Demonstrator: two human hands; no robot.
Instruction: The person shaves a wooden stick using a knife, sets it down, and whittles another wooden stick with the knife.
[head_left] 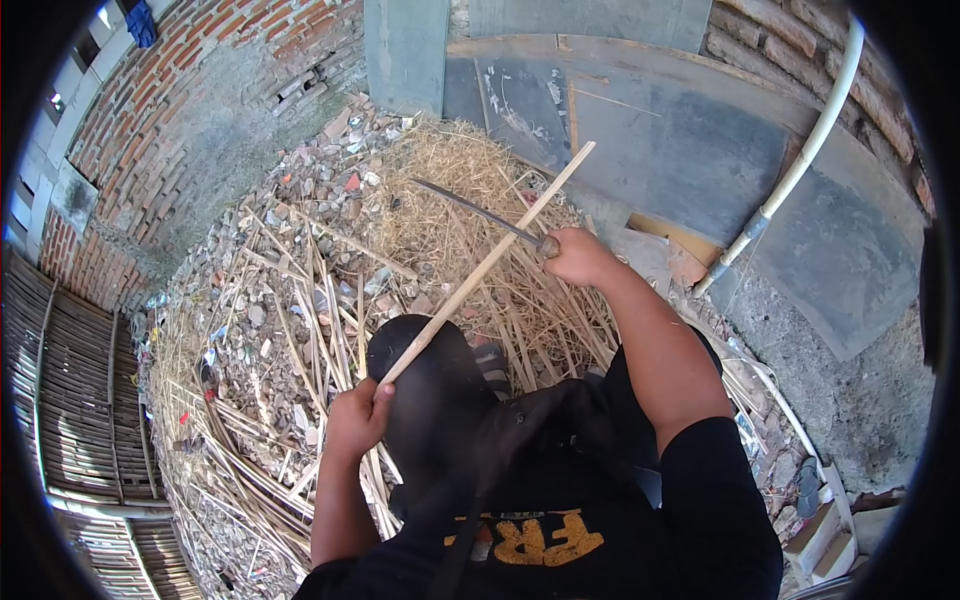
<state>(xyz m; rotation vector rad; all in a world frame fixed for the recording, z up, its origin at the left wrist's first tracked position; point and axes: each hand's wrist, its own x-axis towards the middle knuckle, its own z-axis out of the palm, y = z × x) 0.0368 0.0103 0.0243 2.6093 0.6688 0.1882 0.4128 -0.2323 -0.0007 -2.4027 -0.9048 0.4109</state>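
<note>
My left hand is closed around the lower end of a long, pale bamboo strip, which slants up and to the right across my knee. In my right hand is the handle of a long, thin-bladed knife, its dark blade pointing to the upper left. Blade and strip cross near the handle; whether the edge bites into the strip cannot be made out. Below them lies a heap of fine straw-like shavings.
Several split bamboo strips lie over stony rubble on my left. A brick wall rises behind. Grey panels lean at the back right, near a white pipe. Slatted bamboo screening stands at far left.
</note>
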